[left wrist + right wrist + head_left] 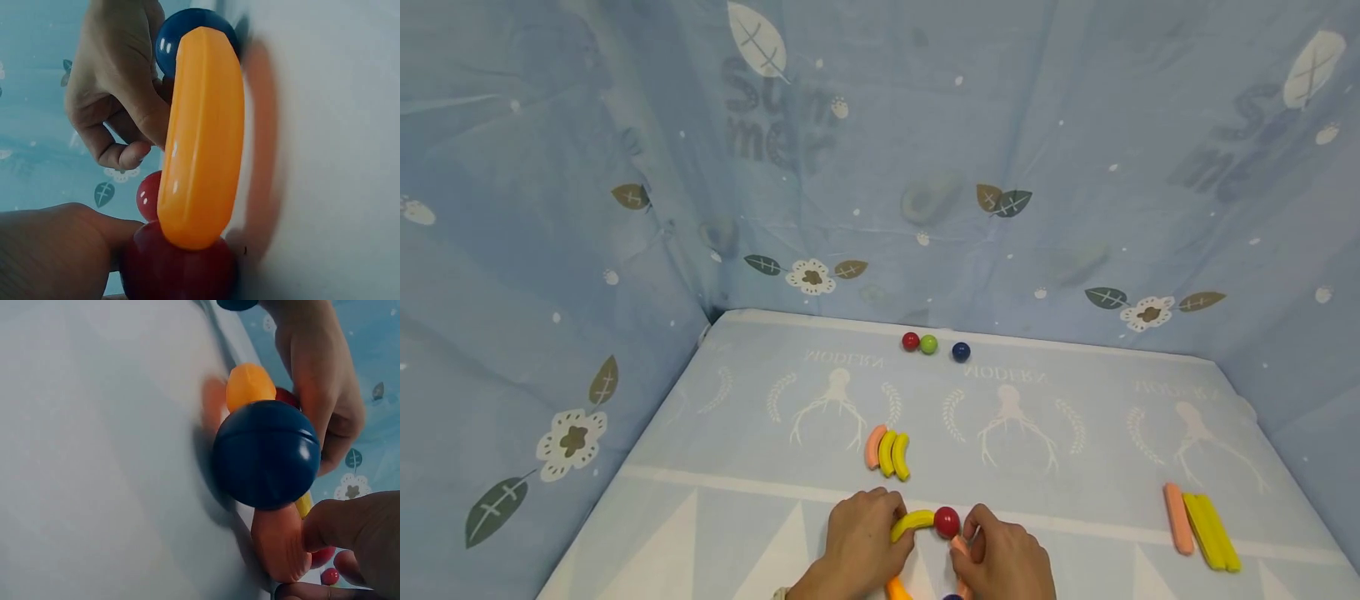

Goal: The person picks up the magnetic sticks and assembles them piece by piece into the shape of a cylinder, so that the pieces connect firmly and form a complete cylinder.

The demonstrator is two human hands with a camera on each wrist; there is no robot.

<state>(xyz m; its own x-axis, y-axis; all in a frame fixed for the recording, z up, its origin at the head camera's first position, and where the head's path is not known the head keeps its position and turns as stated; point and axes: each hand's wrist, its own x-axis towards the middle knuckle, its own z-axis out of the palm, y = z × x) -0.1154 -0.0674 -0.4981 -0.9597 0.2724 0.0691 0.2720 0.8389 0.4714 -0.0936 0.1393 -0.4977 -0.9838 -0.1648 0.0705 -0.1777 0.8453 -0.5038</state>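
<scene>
My left hand (863,537) grips the left end of a yellow curved rod (913,521), its thumb beside a dark red ball (178,269) in the left wrist view. The rod's other end meets a bright red ball (947,522). With thumb and fingers, my right hand (1009,560) pinches a pink rod (280,544) below that ball. A dark blue ball (265,456) sits at the pink rod's near end. From there an orange curved rod (201,137) runs to the dark red ball, so the pieces form a ring.
Beyond the hands lie a pink curved rod (875,447) and two yellow curved rods (893,454). Red (911,342), green (928,344) and blue (961,352) balls sit near the back edge. At right are a pink straight rod (1178,518) and yellow straight rods (1212,532). Blue cloth (880,167) rises behind.
</scene>
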